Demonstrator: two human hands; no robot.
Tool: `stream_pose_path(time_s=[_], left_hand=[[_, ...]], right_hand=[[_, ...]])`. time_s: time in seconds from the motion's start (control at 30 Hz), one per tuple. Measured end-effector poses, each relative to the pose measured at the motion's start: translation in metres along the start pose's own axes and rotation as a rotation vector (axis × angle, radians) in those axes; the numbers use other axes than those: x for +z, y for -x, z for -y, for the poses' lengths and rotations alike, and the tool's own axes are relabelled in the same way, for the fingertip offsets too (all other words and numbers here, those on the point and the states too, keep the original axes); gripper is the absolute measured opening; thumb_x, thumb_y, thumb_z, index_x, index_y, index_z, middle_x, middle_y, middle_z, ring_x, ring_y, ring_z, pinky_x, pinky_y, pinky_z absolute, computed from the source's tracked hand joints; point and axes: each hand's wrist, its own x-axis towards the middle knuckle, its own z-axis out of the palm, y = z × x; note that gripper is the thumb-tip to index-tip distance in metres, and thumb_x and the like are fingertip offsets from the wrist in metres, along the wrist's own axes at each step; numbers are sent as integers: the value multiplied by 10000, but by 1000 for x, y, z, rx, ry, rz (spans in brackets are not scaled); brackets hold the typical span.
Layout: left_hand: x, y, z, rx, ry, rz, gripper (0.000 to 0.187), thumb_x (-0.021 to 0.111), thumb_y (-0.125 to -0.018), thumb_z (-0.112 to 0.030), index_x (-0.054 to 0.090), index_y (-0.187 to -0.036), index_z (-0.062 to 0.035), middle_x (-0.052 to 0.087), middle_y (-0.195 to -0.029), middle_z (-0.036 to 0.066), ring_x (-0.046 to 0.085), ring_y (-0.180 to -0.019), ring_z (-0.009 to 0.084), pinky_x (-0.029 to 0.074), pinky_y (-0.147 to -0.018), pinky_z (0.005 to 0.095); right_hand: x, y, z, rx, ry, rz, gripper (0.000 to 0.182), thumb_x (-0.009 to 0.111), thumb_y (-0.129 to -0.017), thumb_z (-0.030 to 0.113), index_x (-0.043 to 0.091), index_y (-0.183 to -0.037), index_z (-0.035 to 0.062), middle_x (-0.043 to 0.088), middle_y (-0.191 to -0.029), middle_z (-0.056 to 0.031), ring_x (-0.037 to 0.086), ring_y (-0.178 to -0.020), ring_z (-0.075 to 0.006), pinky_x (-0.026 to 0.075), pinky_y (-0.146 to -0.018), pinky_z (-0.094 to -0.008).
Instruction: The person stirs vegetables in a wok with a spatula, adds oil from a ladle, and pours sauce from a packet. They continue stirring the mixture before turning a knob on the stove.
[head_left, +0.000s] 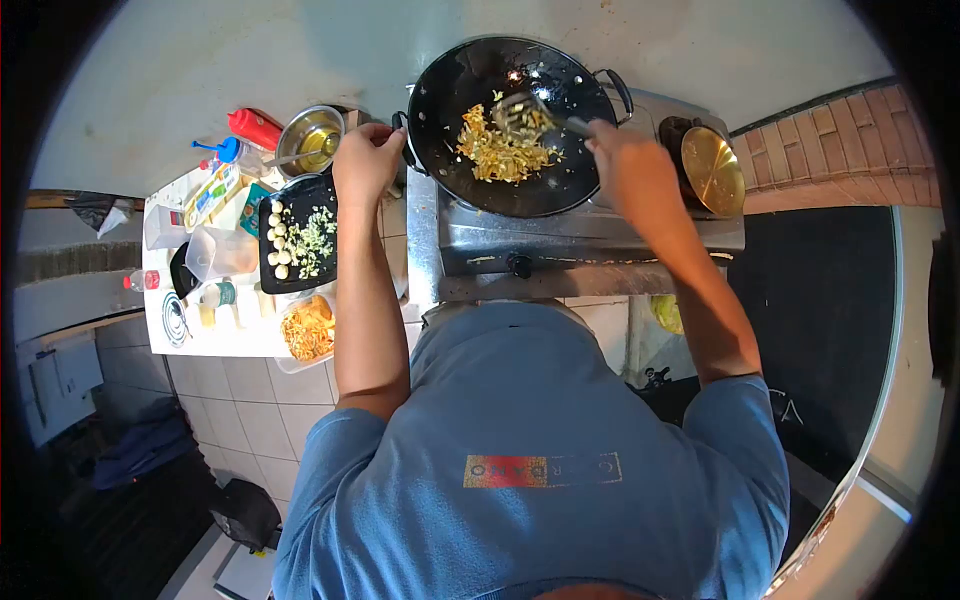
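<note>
A black wok (455, 190) sits on the steel stove (600, 240). My left hand (368, 160) is closed at the wok's left handle (400, 128). The grip of a metal spatula (575, 125) is in my right hand (625, 160), its fingers wrapped round it. The spatula's head is over the wok's inside, smeared by motion, at the upper right of the chopped, yellow-orange food (500, 155). Small bits of food cling to the wok's wall.
To the left, a white table (160, 335) bears a black tray (290, 285) of chopped greens and pale balls, a steel bowl (292, 135), bottles and tubs. A golden pan (712, 172) stands right of the wok, near a brick ledge (820, 150).
</note>
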Motion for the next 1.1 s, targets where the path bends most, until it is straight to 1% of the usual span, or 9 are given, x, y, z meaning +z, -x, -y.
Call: stream_pose_path(time_s=[0.1,0.23,0.3,0.4,0.5,0.63,0.73,0.93,1.1], left_hand=[[-1,-3,4,23,5,-14,351,657,-777,-319,695,-927,-3,697,-838,144,681,-783,267,514,-727,333],[3,-13,7,55,40,-2,342,652,-786,-310,693,-924,0,694,-831,153,681,-774,263,512,-719,332],[1,-14,6,66,56,-6,338,650,-790,-307,693,-925,1,694,-831,155,681,-773,262,512,-717,333],[0,-17,7,85,55,-5,341,648,-795,-305,692,-936,1,693,-830,160,681,-775,269,512,-720,336],[3,-20,11,82,87,0,346,649,-797,-310,693,-942,1,692,-848,164,680,-792,276,511,-732,338],[4,-23,11,63,58,21,361,669,-821,-261,661,-995,55,693,-910,164,663,-820,205,492,-752,301],[3,-23,10,72,46,16,365,672,-818,-268,661,-985,57,694,-889,162,664,-802,203,493,-738,301],[1,-22,8,80,54,41,367,675,-811,-279,665,-957,57,696,-855,158,667,-777,202,497,-721,298],[0,-21,7,95,26,33,345,671,-803,-269,672,-938,48,695,-846,164,675,-768,212,504,-715,307]], right_hand=[[10,-41,-27,17,61,-174,204,588,-857,167,622,-1021,50,629,-817,-207,607,-758,-397,481,-670,-465],[29,-85,-40,114,72,-54,143,547,-868,163,628,-890,47,640,-821,-204,616,-777,-401,488,-694,-481],[21,-96,-34,-165,-154,139,177,552,-874,187,654,-973,81,647,-842,-195,619,-824,-391,483,-749,-464],[-11,-99,-19,-183,-147,304,209,570,-869,203,652,-1016,79,646,-851,-190,612,-849,-387,475,-775,-451],[-11,-105,-29,-203,-51,80,192,583,-862,198,649,-987,68,641,-849,-202,605,-847,-392,475,-761,-456],[11,-102,-32,-152,5,57,173,585,-861,190,637,-977,72,640,-854,-196,600,-846,-393,475,-753,-459],[11,-85,-31,-462,-171,109,140,569,-867,164,618,-982,101,633,-851,-174,593,-824,-392,470,-717,-472],[-60,-36,-6,-334,-46,111,211,608,-841,121,629,-1035,41,647,-876,-178,605,-822,-369,478,-707,-433],[-15,-9,-5,-232,74,27,173,603,-831,98,633,-995,51,639,-830,-174,615,-761,-357,483,-676,-431]])
